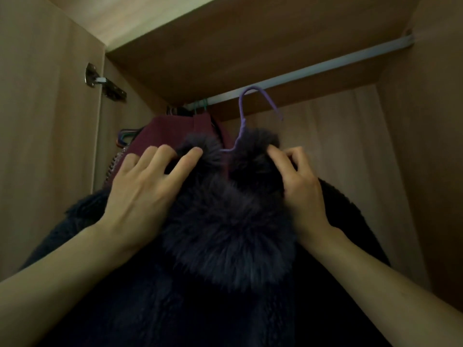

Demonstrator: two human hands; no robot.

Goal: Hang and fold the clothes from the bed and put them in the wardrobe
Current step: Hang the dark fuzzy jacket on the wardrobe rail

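1. Up inside the wardrobe (pixel 426 121) now, looking at the white rail (pixel 325 68).
2. Holding the dark furry coat (pixel 175 309) high on its purple hanger (pixel 241 108), hook right at the rail; cannot tell whether over it.
3. Left grip (pixel 147 186) spread, straight fingers pressing into the fur collar (pixel 230 221).
4. Right grip (pixel 298 181) curled, pinching the collar fur just right of the hanger neck.
5. Behind the coat: maroon garment (pixel 160 134) hanging from the rail, coloured hangers (pixel 124 140) far left, metal hinge (pixel 94 77) on the door.
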